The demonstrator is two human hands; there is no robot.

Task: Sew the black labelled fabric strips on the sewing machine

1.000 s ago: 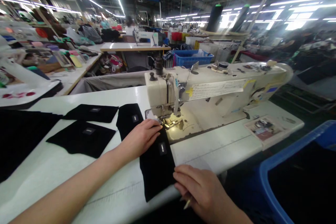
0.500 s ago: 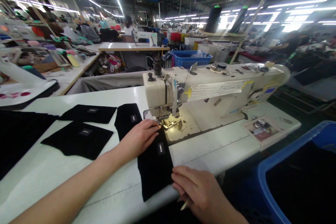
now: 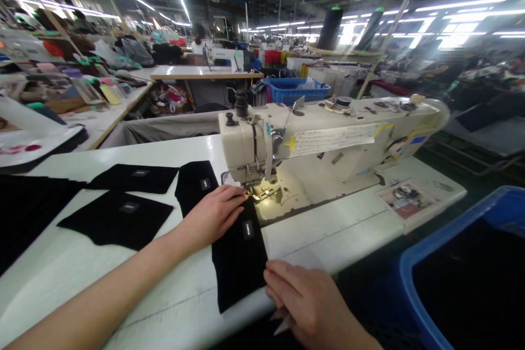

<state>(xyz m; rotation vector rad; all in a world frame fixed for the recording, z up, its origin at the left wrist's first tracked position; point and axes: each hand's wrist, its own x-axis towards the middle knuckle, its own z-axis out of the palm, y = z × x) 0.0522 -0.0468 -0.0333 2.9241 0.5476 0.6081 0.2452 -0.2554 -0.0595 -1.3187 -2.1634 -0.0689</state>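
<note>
A long black fabric piece [image 3: 235,268] with small dark labels lies across the table, its inner part at the sewing machine's [image 3: 241,147] presser foot [image 3: 254,191]. My left hand [image 3: 215,212] rests on this piece, fingers held together and fingertips right beside the foot. Whether those fingers pinch the cloth or only press it is hard to see. At the near right edge, my right hand [image 3: 305,298] is closed on the fabric with fingertips and thumb. Pale pointed tips of a small tool [image 3: 283,324] stick out under that hand; the rest is hidden.
Two labelled black pieces [image 3: 118,216] lie left of my forearm, with more black cloth [image 3: 33,213] at the far left. A blue basket [image 3: 414,284] holding dark material stands at right. Another sewing table [image 3: 184,72] and a blue crate [image 3: 297,90] are beyond the machine.
The whole view has shifted slightly. Both hands keep nearly the same places on the fabric, and the tool's tips under my right hand show at a slightly different angle.
</note>
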